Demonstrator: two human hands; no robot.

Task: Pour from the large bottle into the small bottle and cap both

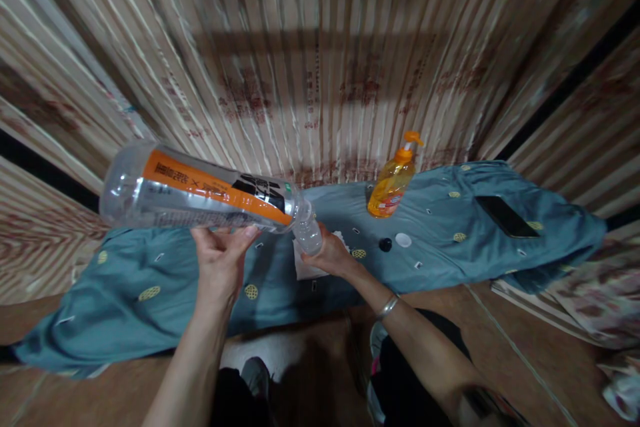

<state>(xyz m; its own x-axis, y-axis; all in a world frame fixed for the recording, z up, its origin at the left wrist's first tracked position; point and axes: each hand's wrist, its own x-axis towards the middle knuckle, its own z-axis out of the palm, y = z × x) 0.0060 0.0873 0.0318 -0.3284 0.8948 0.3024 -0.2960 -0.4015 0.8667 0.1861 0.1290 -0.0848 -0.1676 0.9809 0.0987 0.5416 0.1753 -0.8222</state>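
The large clear plastic bottle (200, 197) is held nearly horizontal, base to the left and neck tipped slightly down to the right, an attitude consistent with pouring; whether liquid is flowing cannot be determined. Its wall is smooth, transparent and cylindrical, wrapped in an orange, black and grey label. The left hand (220, 263) supports the bottle from beneath at mid-body, fingers curled up and clamped against the lower wall to carry the weight. The bottle's mouth meets a small clear container (308, 235), rounded and translucent, held just under the neck so that the openings align. The right hand (334, 255) grips this container with fingers closed around it; a metal bangle (387, 307) sits on the wrist. Under the right hand lies a white paper (313, 267) on a blue-grey cloth (150, 320), soft, wrinkled, patterned with small yellow ovals. Further right on the cloth: a black cap (385, 245) and a white cap (403, 239), side by side, apart from any vessel; an upright orange pump dispenser (393, 180); a flat black phone (506, 216).
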